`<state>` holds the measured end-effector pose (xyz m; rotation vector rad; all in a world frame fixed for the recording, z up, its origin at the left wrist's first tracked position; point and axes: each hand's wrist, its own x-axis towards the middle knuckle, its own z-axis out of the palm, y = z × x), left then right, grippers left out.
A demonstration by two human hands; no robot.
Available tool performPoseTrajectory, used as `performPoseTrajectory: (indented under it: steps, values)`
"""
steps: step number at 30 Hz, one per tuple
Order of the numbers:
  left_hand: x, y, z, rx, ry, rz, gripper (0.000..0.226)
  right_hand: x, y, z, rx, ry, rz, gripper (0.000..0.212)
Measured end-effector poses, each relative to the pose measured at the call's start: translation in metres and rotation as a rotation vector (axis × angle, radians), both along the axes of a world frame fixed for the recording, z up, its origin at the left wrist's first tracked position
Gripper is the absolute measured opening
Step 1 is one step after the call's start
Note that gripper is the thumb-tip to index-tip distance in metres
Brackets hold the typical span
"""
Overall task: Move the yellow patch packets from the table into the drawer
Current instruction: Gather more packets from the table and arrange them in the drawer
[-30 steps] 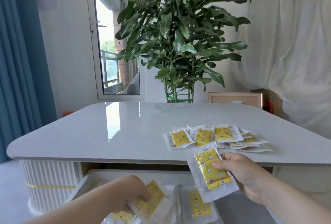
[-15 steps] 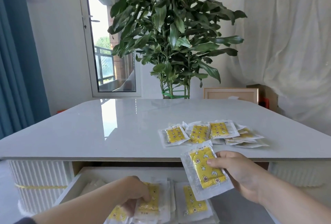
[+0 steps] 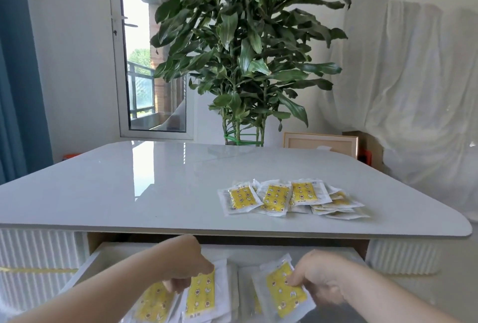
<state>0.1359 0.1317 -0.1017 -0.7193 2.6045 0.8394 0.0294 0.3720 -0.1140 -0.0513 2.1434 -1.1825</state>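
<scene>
your left hand (image 3: 186, 263) is down in the open drawer (image 3: 85, 265), its grip curled onto the top edge of a yellow patch packet (image 3: 200, 294) that lies on the stacked packets (image 3: 155, 304) there. let that one settle flat, then lift your fingers straight up so the slippery film does not drag its neighbours askew. your right hand (image 3: 320, 278) has its grip pinched on the edge of a second packet (image 3: 282, 289), held tilted over the right side of the drawer. lower it until it lies flat and square before you let go. the remaining packets (image 3: 282, 198) sit fanned and overlapping on the desk (image 3: 155, 193), right of centre near the front edge, so take them from the top.
</scene>
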Motion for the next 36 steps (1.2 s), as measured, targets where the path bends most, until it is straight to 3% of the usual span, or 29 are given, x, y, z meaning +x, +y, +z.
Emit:
performPoseTrajectory:
  steps: [4, 8, 14, 18, 25, 31, 33, 36]
  values:
    - [0.002, 0.003, 0.015, 0.153, 0.010, 0.005, 0.020, -0.022, -0.028, -0.019, 0.097, 0.002, 0.015, 0.009]
    - [0.011, 0.007, 0.015, 0.037, 0.037, -0.081, 0.025, -0.034, -0.046, -0.035, 0.197, -0.010, 0.067, 0.008]
    - [0.014, 0.009, 0.018, 0.068, 0.029, -0.090, 0.026, -0.020, -0.042, -0.021, 0.304, 0.121, 0.167, 0.008]
    - [0.018, 0.019, 0.028, 0.096, 0.053, -0.096, 0.024, -0.008, -0.027, 0.001, 0.216, 0.163, 0.201, 0.024]
    - [0.020, 0.026, 0.056, 0.171, 0.203, -0.040, 0.023, 0.013, 0.003, 0.071, -0.049, 0.199, 0.342, 0.021]
    - [-0.027, 0.011, 0.066, 0.435, 0.366, 0.309, 0.021, 0.009, 0.018, 0.092, -0.212, 0.242, 0.224, 0.021]
    - [-0.055, 0.010, 0.066, 0.341, 0.447, 0.346, 0.018, 0.006, 0.019, 0.089, -0.244, 0.243, 0.180, 0.021]
    - [-0.091, 0.018, 0.063, 0.107, 0.478, 0.363, 0.033, 0.000, 0.020, 0.083, -0.272, 0.269, 0.109, 0.015]
